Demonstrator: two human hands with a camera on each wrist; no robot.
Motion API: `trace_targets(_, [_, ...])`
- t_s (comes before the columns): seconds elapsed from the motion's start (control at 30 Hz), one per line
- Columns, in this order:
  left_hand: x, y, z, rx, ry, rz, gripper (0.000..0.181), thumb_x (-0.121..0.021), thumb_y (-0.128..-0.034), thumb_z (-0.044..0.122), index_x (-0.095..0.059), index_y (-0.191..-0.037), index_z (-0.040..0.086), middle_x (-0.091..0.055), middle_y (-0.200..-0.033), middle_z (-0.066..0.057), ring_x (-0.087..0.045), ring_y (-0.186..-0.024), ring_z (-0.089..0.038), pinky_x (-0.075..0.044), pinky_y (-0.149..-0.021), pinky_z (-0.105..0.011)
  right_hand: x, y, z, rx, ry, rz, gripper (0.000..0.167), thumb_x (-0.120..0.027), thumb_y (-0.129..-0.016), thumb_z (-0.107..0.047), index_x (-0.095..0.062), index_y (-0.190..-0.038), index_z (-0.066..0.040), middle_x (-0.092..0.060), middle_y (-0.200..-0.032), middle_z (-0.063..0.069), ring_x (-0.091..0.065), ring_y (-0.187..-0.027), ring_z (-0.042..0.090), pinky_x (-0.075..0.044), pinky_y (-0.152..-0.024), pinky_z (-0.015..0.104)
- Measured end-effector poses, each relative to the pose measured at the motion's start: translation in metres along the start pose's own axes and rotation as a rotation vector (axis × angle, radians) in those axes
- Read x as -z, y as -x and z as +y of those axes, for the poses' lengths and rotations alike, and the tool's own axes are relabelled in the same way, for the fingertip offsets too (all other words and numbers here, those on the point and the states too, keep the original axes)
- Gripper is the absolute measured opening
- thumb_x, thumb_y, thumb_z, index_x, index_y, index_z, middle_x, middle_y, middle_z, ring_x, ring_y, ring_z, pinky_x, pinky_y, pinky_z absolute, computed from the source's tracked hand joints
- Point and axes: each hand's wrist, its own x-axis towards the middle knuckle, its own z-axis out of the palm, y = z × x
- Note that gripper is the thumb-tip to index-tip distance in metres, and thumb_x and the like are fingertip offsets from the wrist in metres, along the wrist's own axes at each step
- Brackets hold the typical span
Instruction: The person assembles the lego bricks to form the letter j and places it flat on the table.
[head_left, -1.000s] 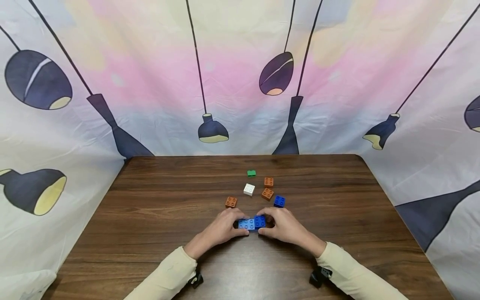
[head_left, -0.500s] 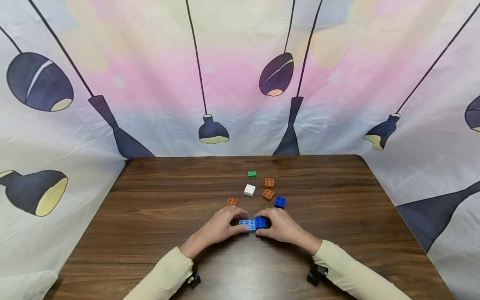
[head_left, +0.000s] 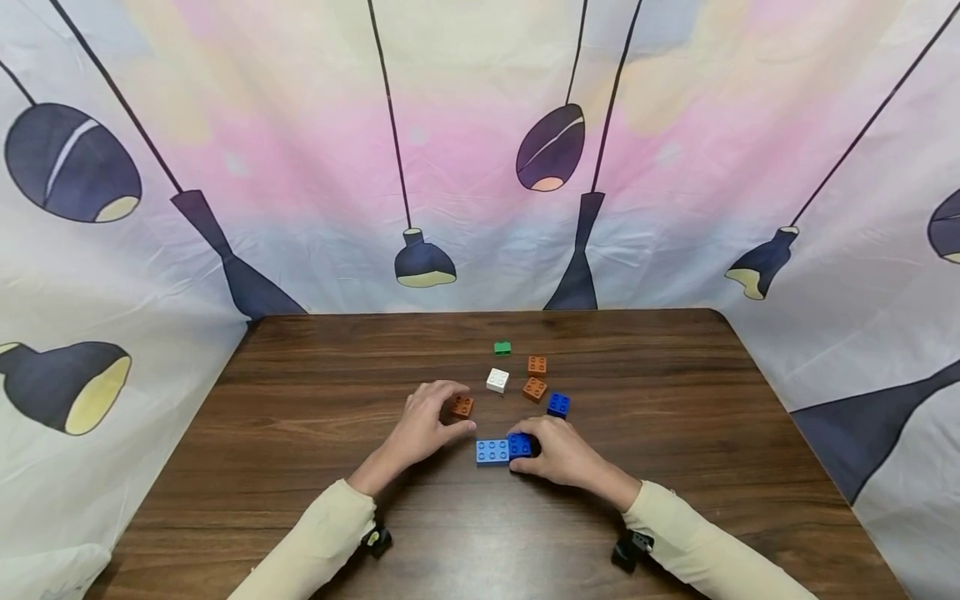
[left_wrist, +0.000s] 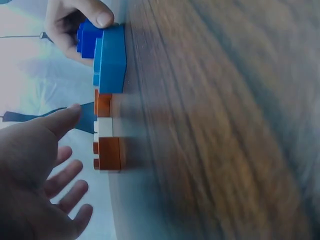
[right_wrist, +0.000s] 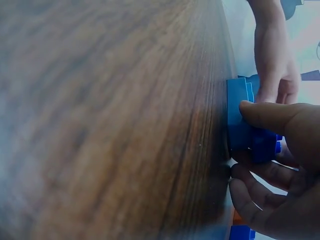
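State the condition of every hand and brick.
Left hand grip: open, by left orange brick
Right hand grip: holding stacked dark blue brick
Stacked dark blue brick: on light blue brick, right end
Light blue brick: studs up
Left orange brick: loose, studs up
Back orange brick: loose, studs up
Middle orange brick: loose, studs up
White brick: loose, studs up
Loose dark blue brick: studs up
Green brick: loose

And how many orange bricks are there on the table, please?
3. One orange brick lies beside the left hand; a second orange brick lies to the right of the white brick; a third orange brick lies just beyond the second. More might be hidden.
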Motion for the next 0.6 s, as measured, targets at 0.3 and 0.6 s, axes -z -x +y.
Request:
trace_targets(0.3, [0.0,-0.005,-0.009,0.076,-0.031,-0.106,0.065,-0.084,-0.0865,0.031,-0.058,-0.141,0.007,-0.058,-0.144,-0.015,-0.049,-0.135,-0.039,-0.037,-0.106,-0.062,-0.001,-0.001,0.0,0.003,0.02,0.0,0.04,-0.085,-0.086,-0.028,-0.073,-0.12,-0.01,-0.074,-0.114,0.003,-0.067,-0.108,0.024,-0.053,-0.092,0.045])
trace_targets(0.6, [-0.005,-0.01,-0.012,0.042,-0.077,-0.112,0.048,-0.078,-0.0923,0.021,-0.063,-0.136,0.005,-0.063,-0.137,-0.016,-0.055,-0.126,-0.038,-0.042,-0.101,-0.059,0.0,0.0,-0.001,-0.001,0.013,0.008,0.04,-0.085,-0.086,-0.027,-0.073,-0.119,-0.009,-0.074,-0.114,0.003,-0.067,-0.108,0.023,-0.053,-0.092,0.045])
